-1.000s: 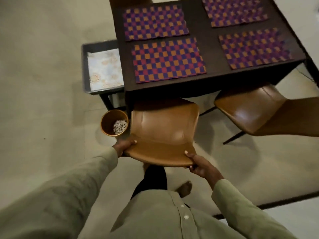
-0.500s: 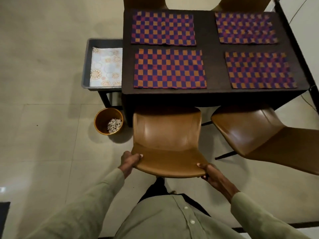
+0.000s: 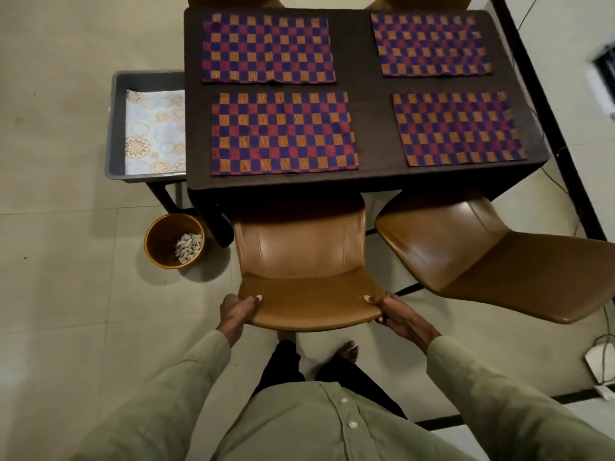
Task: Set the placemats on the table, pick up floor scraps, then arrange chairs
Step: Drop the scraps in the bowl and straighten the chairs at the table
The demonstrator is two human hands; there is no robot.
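Dim, warm indoor lighting is prevailing. Soft glare is showing on the near chair (image 3: 301, 251) and the angled chair (image 3: 466, 247). The bin (image 3: 173, 239) is casting a soft shadow on the floor tiles (image 3: 66, 277). Wide-angle distortion is bending edges; the right border is blurring.

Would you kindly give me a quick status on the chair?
Left hand and right hand grip the backrest of the near brown chair, seat partly under the table. Second brown chair angled alongside, close.

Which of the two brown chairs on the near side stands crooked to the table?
The right-hand chair, turned at an angle, untouched. The chair both hands grip faces the table squarely.
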